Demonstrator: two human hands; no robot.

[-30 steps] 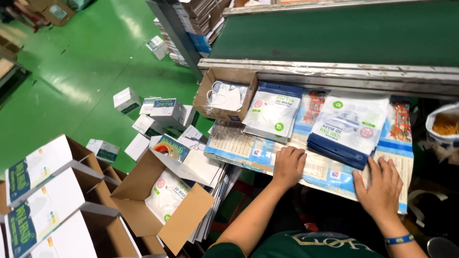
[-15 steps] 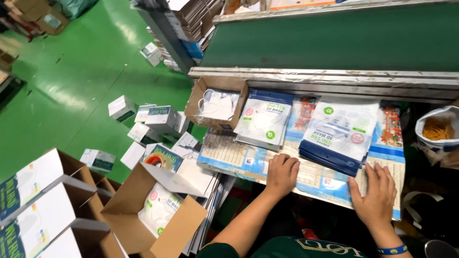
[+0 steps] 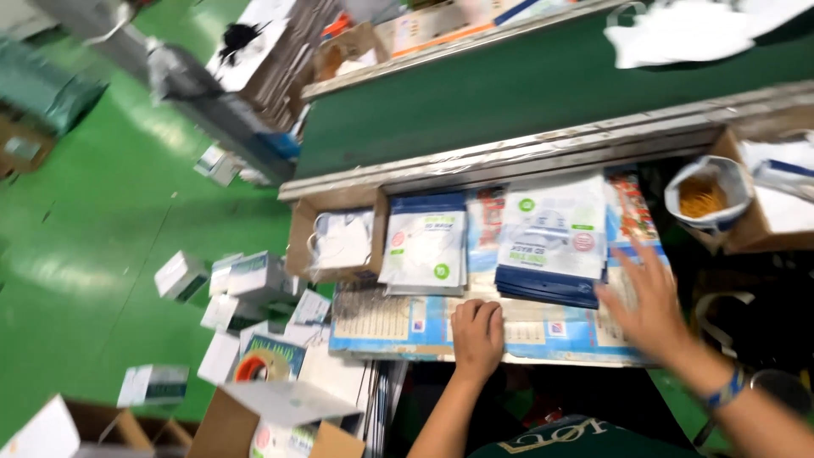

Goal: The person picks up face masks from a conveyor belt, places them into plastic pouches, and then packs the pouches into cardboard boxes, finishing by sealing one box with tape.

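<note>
Left hand (image 3: 477, 335) is curled into a loose fist, knuckles resting on the flat printed cardboard sheets (image 3: 398, 322) lining the work shelf, holding nothing. Right hand (image 3: 649, 297) is blurry, fingers spread wide, palm down just beside the stack of white-and-navy mask pouches (image 3: 551, 242); can't tell if it's actually touching. Another white pouch stack (image 3: 424, 246) sits just left of that, next to a small open brown cardboard box (image 3: 335, 242) with white masks inside. Green conveyor belt (image 3: 526, 89) runs behind.

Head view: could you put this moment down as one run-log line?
left hand: fist resting on flat printed sheets | right hand: open, blurred, at stack of pouches | left: small carton
</note>
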